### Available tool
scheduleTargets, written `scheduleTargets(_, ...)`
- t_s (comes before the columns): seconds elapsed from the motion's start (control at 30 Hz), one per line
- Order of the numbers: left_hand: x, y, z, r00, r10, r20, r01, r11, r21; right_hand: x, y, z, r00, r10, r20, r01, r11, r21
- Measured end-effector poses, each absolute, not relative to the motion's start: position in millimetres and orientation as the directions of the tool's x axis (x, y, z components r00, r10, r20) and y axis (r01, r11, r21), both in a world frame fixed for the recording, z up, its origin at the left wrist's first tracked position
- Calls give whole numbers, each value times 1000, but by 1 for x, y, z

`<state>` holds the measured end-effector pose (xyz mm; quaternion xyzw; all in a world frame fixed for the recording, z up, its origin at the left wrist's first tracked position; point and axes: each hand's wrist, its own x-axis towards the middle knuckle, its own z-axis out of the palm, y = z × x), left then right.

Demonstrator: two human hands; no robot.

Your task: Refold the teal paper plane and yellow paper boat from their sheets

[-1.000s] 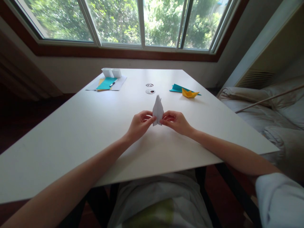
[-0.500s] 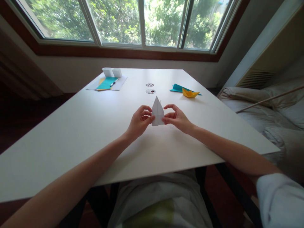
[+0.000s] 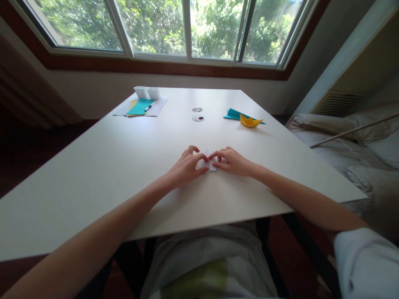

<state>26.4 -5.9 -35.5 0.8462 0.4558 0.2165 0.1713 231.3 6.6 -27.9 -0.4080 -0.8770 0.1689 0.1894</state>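
Note:
A small folded white paper (image 3: pixel 212 167) lies low on the table between my two hands, its pointed end facing the window. My left hand (image 3: pixel 188 165) has its index fingertip on the paper's middle and its thumb at the near left edge. From the other side my right hand (image 3: pixel 230 161) meets it, index fingertip beside the left one and thumb on the near right part. Both hands are curled onto the paper, and their fingers cover much of it, so its exact folds are hard to make out.
On the white table (image 3: pixel 131 166), a yellow paper boat (image 3: pixel 250 121) stands by a teal folded paper (image 3: pixel 234 114) at the right. Teal sheets (image 3: pixel 140 106), a pen (image 3: pixel 150 106) and white paper boxes (image 3: pixel 153 93) sit back left. Two round inserts (image 3: pixel 198 118) mark the centre. A sofa (image 3: pixel 330 133) is right.
The folded paper has gone from being held up with its point raised to lying down on the table. Both hands have lowered, and their index fingers have come together on its middle.

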Motion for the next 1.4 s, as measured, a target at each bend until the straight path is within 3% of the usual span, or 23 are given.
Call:
scheduleTargets(0.3, 18, 12, -42, 658, 700, 277, 588, -707, 393, 236, 9, -32, -613, 766, 194, 657, 631, -412)
scheduleTargets(0.83, 19, 7, -37, 626, 755, 197, 667, -649, 366, 235, 5, -26, -615, 773, 156, 733, 633, -248)
scheduleTargets(1.0, 17, 4, -32, 639, 747, 186, 673, -659, 335, 236, 6, -31, -576, 806, 139, 756, 589, -286)
scheduleTargets(1.23, 16, 7, -36, 468, 860, 203, 814, -509, 280, 237, 9, -36, -468, 880, 78, 829, 468, -305)
scheduleTargets(1.4, 20, 8, -39, 479, 863, 161, 773, -502, 388, 233, 7, -36, -457, 885, 88, 822, 458, -338)
